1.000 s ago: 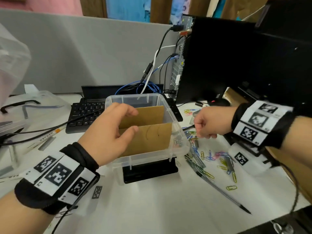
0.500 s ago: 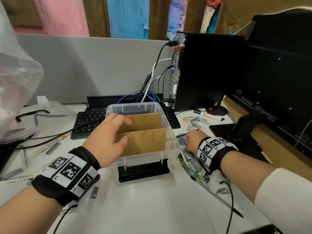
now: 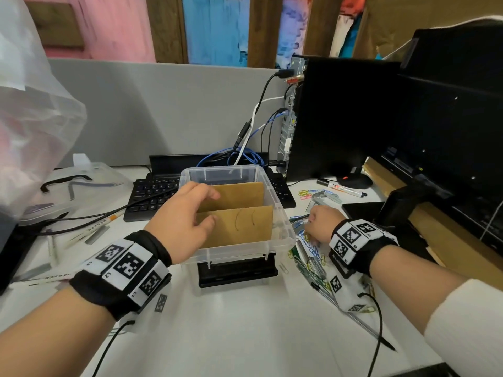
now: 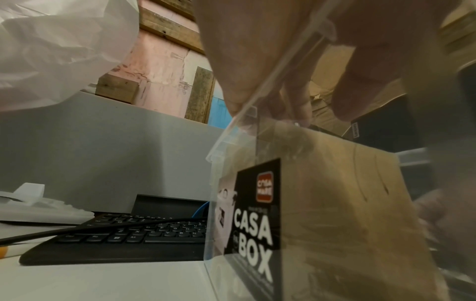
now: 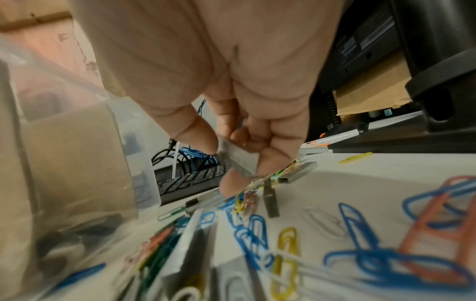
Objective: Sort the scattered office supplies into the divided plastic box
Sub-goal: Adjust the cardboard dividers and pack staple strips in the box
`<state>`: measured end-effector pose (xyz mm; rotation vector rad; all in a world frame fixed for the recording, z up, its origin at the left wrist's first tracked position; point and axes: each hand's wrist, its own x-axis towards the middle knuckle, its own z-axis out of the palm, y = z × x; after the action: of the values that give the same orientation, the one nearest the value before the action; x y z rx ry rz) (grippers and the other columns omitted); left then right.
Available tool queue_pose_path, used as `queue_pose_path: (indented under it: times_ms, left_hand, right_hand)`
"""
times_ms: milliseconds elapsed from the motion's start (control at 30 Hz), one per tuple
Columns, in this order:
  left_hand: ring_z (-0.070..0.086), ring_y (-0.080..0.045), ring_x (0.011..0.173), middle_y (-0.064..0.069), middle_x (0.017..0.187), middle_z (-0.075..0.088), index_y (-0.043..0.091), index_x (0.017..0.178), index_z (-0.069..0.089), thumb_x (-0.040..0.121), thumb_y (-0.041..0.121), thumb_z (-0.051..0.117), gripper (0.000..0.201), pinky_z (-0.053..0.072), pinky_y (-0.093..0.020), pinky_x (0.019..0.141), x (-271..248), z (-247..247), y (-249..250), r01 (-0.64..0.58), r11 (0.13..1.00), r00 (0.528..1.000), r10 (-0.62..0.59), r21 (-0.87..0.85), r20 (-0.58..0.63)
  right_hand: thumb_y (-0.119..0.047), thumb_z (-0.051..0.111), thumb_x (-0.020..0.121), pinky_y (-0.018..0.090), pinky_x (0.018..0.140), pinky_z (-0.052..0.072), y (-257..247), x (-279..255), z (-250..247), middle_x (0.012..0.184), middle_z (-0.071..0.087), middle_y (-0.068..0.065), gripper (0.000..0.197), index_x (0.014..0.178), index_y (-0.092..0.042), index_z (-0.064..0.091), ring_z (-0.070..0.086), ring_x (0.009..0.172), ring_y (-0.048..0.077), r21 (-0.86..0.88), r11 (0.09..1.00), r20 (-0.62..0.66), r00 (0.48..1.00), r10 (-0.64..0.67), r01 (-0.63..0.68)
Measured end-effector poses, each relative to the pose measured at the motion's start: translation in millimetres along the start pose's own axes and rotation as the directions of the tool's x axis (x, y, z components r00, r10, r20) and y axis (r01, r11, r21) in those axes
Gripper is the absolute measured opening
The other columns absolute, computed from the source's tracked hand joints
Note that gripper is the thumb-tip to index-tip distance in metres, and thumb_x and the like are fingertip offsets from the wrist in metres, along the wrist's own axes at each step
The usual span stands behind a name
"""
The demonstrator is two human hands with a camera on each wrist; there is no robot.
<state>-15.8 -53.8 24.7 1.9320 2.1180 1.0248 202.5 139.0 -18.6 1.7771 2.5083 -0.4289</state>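
Your left hand point(image 3: 182, 221) grips the box point(image 3: 280, 202) at its near-left rim, fingers point(image 3: 209, 193) curled over the edge against the cardboard dividers point(image 3: 239, 223). Your right hand point(image 3: 319, 223) is down on the bench point(image 3: 245, 322) just right of the box, fingers point(image 5: 195, 134) pinching what looks like a strip of staples point(image 5: 238, 157), though blur leaves that unsure. Paper clips point(image 5: 260, 234) lie tangled under and behind those fingers. The risk: clips hooked on the strip could ride up with it and land in the wrong compartment. Staples may also snap apart if squeezed. Pushing the dividers could tilt them.
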Motion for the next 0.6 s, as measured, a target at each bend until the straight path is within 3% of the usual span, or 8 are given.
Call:
queue_pose_path:
  times_ms: [67, 200, 333, 467, 600]
  left_hand:
    - [0.059, -0.023, 0.086, 0.011, 0.11, 0.049, 0.023, 0.116, 0.055, 0.087, 0.017, 0.061, 0.03, 0.05, -0.036, 0.079, 0, 0, 0, 0.001, 1.0, 1.0, -0.001, 0.002, 0.001]
    - [0.059, -0.022, 0.086, 0.012, 0.109, 0.05, 0.023, 0.116, 0.055, 0.087, 0.017, 0.061, 0.03, 0.049, -0.034, 0.078, 0, -1, 1, 0.001, 1.0, 1.0, -0.001, 0.004, 0.004]
    - [0.058, -0.022, 0.083, 0.011, 0.106, 0.049, 0.022, 0.115, 0.056, 0.087, 0.016, 0.062, 0.029, 0.048, -0.031, 0.075, 0, -1, 1, 0.003, 1.0, 1.0, -0.003, 0.013, 0.006]
    - [0.057, -0.02, 0.08, 0.012, 0.105, 0.049, 0.022, 0.115, 0.055, 0.087, 0.016, 0.062, 0.029, 0.044, -0.026, 0.071, 0, -1, 1, -0.001, 1.0, 1.0, 0.001, 0.027, 0.011]
    - [0.057, -0.02, 0.082, 0.011, 0.105, 0.049, 0.022, 0.114, 0.055, 0.087, 0.016, 0.062, 0.029, 0.045, -0.025, 0.071, 0, -1, 0, -0.005, 1.0, 1.0, 0.005, 0.025, 0.014]
  right_hand:
    - [-0.016, 0.046, 0.092, 0.031, 0.073, 0.051, 1, -1, -3, 0.085, 0.063, 0.01, 0.012, 0.082, -0.011, 0.049, 0.065, 0.087, 0.028, 0.076, 0.997, 0.001, 1.0, -0.012, 0.012]
    - [-0.012, 0.039, 0.096, 0.033, 0.077, 0.045, -3, -6, 1, 0.094, 0.053, 0.011, 0.016, 0.11, -0.005, 0.045, 0.054, 0.086, 0.025, 0.117, 0.992, -0.045, 0.998, -0.052, 0.057]
    - [-0.021, 0.049, 0.093, 0.028, 0.065, 0.041, -7, -15, 9, 0.079, 0.05, 0.003, 0.01, 0.09, -0.012, 0.047, 0.05, 0.077, 0.02, 0.011, 0.993, 0.014, 0.993, -0.114, 0.113]
    - [-0.026, 0.055, 0.089, 0.026, 0.066, 0.043, -8, -16, 19, 0.068, 0.044, -0.002, 0.029, 0.065, -0.018, 0.039, 0.051, 0.077, 0.02, -0.177, 0.973, 0.062, 0.988, -0.14, 0.149]
    - [-0.023, 0.053, 0.089, 0.025, 0.063, 0.042, -8, -14, 19, 0.07, 0.049, 0.002, 0.031, 0.063, -0.016, 0.039, 0.051, 0.076, 0.021, -0.152, 0.981, 0.064, 0.992, -0.113, 0.122]
